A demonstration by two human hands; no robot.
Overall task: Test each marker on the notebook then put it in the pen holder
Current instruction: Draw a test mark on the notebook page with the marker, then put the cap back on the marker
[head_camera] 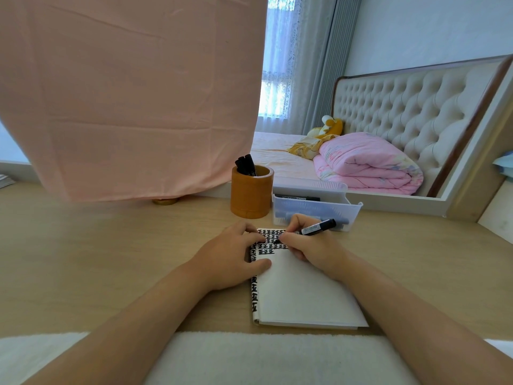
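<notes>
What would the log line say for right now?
step: testing | right hand grip: marker on notebook | left hand: steadies page | pen holder: markers inside

tufted headboard (402, 107), curtained window (277, 65)

Rows of bold black 正 characters fill the notebook (299, 287) page top; marker (317, 227) label print is illegible.

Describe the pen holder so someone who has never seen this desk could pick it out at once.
On the wooden desk, look just beyond the open notebook, at the foot of the hanging pink cloth. The pen holder is the round orange-brown cup with black markers standing in it; the clear plastic bin beside it is rectangular.
</notes>
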